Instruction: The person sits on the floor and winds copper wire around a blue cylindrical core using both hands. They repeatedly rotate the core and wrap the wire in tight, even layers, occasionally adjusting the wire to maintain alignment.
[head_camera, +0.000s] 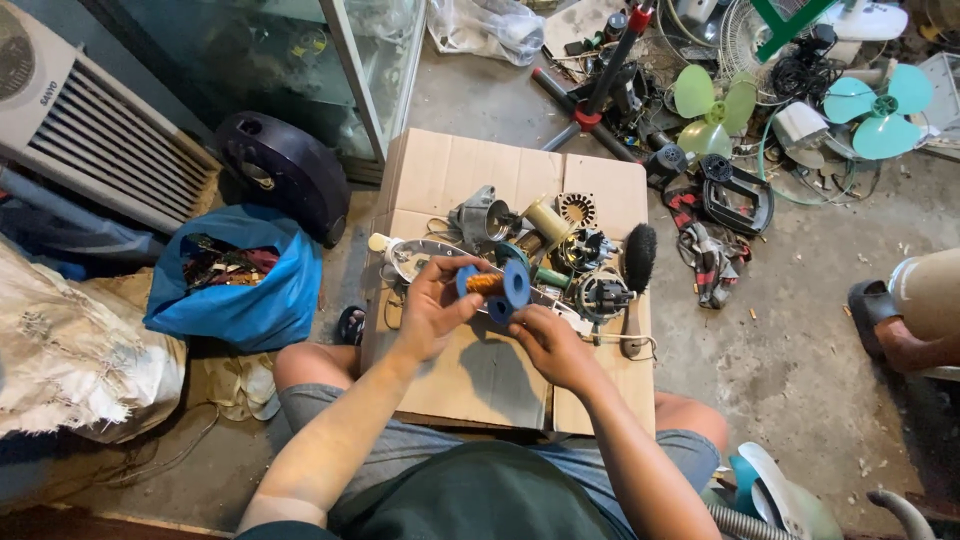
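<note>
Both forearms reach forward from the lap and meet over a flattened cardboard sheet that lies under the hands and across the knees. The left hand is raised with the wrist bent, thumb and fingers curled around one blue spool of copper wire, gripping it at its left flange. The right hand sits just below and right of the spool, its fingers narrowed to a pinch at the lower edge of the right flange; whether it grips wire or the flange itself is too small to tell.

Far left of the left hand lies one white slatted appliance casing; nearer, one blue plastic bag holds scrap parts, with one dark round fan base behind it. Beyond the right hand, on the floor, sit two fan blade sets, one green and one teal.

Just past the spool is a cluster of small motor parts, and one black brush lies just right of them.

The spool is one piece: two round blue flanges with a bright orange-copper winding between them, held on its side.
</note>
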